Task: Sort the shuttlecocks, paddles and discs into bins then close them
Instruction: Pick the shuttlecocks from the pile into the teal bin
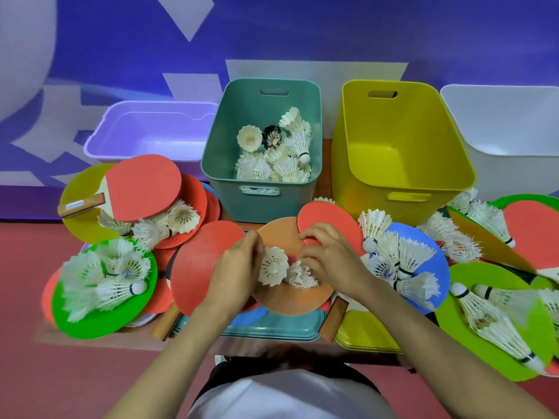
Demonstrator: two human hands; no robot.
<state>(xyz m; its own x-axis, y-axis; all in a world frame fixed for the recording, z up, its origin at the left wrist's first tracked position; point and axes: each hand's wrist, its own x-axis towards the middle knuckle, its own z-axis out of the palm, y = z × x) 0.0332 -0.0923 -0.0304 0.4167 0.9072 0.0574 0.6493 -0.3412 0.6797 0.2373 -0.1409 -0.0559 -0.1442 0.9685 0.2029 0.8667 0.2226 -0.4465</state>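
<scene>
Fingers of the left hand (239, 267) pinch a white shuttlecock (273, 266) over an orange disc (287, 237); the right hand (329, 258) curls closed on a second shuttlecock (301, 275) just beside it. Behind, left to right: purple bin (151, 128) empty, teal bin (263, 152) holding shuttlecocks, yellow bin (399, 146) empty.

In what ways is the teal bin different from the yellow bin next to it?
The teal bin holds many white shuttlecocks; the yellow bin holds nothing that shows. The teal bin looks smaller, the yellow bin wider. The teal bin stands left of the yellow bin, straight behind the hands. Both are open, without lids, and both have handle slots in their end walls.
</scene>
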